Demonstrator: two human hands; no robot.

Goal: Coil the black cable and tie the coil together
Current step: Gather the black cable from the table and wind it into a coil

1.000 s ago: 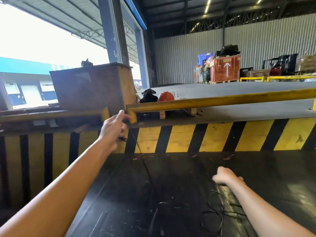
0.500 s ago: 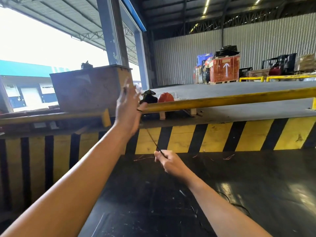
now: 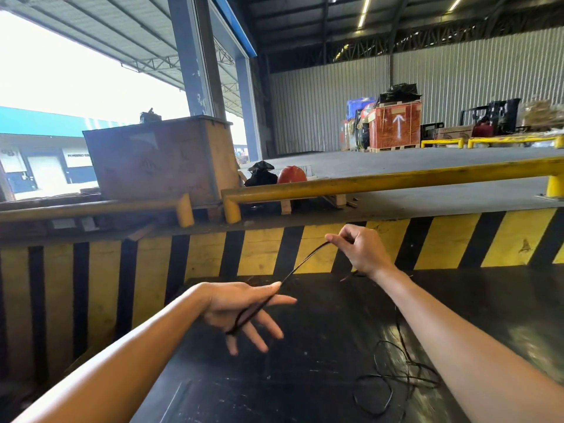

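A thin black cable [image 3: 300, 263] runs taut through the air between my two hands. My left hand [image 3: 244, 312] is low at the centre, fingers spread, with the cable looped across the palm and held under the thumb. My right hand [image 3: 360, 248] is higher and further away, pinching the cable between thumb and forefinger. The rest of the cable lies in loose tangled loops [image 3: 393, 380] on the black table [image 3: 305, 377], partly hidden behind my right forearm.
A yellow-and-black striped barrier [image 3: 259, 251] stands just behind the table. Above it runs a yellow rail [image 3: 381, 180]. Beyond are a rusty metal bin [image 3: 158, 160], a red helmet [image 3: 291, 174] and crates [image 3: 395, 125] on the far warehouse floor.
My left hand has dropped from up by the rail to low over the table with the cable across it. My right hand has risen and moved right, drawing the cable taut.
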